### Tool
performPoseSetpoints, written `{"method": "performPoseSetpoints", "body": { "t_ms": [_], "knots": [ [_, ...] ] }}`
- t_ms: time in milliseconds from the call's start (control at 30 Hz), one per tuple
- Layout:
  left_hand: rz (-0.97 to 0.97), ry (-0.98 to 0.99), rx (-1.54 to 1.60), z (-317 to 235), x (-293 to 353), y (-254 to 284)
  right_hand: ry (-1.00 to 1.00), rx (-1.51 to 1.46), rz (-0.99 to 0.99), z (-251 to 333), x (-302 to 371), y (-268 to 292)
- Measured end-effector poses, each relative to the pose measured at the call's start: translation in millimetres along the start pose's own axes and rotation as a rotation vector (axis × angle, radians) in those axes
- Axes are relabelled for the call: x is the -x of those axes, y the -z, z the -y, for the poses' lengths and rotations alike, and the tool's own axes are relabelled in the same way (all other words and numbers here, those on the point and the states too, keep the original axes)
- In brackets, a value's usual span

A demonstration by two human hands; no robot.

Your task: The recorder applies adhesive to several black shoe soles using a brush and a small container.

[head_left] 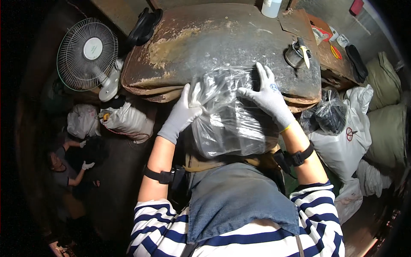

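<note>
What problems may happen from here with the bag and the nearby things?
The clear plastic bag reaches past the near edge of the table, so it might slip toward the lap if the left hand loosens. The thin plastic, bunched at that hand, may tear if pulled hard. The can and brush near the right hand could be knocked over.

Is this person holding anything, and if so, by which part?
Yes, a clear plastic bag: the left hand grips bunched plastic at its left side. The right hand is spread at its upper right, not visibly gripping.
</note>
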State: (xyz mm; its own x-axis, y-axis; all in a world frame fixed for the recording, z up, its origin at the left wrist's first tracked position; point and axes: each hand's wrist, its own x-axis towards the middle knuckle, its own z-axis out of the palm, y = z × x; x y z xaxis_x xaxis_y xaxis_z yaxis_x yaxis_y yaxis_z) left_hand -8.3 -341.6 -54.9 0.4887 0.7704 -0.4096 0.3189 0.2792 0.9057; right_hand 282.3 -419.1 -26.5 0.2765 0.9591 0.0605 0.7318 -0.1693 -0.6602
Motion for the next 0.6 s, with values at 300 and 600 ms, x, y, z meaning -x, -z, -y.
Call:
{"method": "performPoseSetpoints", "body": {
  "t_ms": [300, 600],
  "knots": [
    [-0.329, -0.718, -1.124, -79, -47, -111, 0.138, -0.374, 0.127, -62, -33, -7],
    [-0.236, -0.827, -1.229, -76, -73, -111, 0.070, -0.259, -0.071, -39, -1, -16]
  ]
}}
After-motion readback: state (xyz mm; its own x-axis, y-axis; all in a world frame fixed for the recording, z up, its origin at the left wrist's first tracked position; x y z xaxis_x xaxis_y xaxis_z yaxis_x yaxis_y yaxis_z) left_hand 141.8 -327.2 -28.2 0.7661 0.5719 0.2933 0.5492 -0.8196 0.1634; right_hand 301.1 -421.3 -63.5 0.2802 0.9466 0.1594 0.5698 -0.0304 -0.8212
